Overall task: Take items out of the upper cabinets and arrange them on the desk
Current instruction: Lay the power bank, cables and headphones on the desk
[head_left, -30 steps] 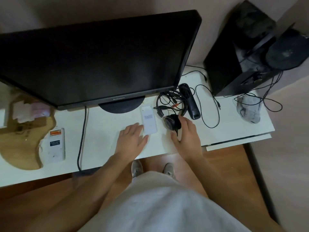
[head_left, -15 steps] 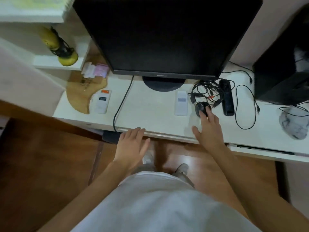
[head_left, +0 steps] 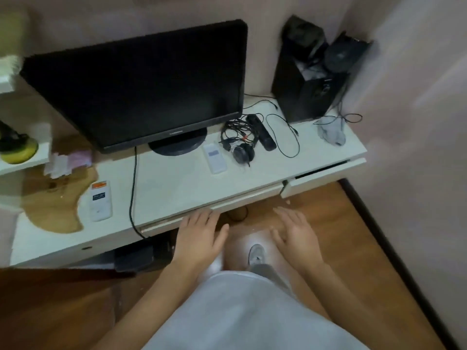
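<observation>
Both my hands are empty, fingers straight and spread, with the things laid out on the desk (head_left: 177, 183) ahead of them.

The white remote (head_left: 214, 157) lies straight ahead, between my two hands. The headset (head_left: 243, 152) is just to its right, and the black remote (head_left: 261, 132) lies beyond that among loose cables (head_left: 288, 137). My left hand (head_left: 199, 238) is flat, its fingertips at the desk's front edge. My right hand (head_left: 295, 233) hangs over the floor, short of the desk. The monitor (head_left: 141, 89) stands beyond my left hand, and a second white remote (head_left: 100, 200) lies well to its left. The speaker (head_left: 305, 79) is far ahead of my right hand.
</observation>
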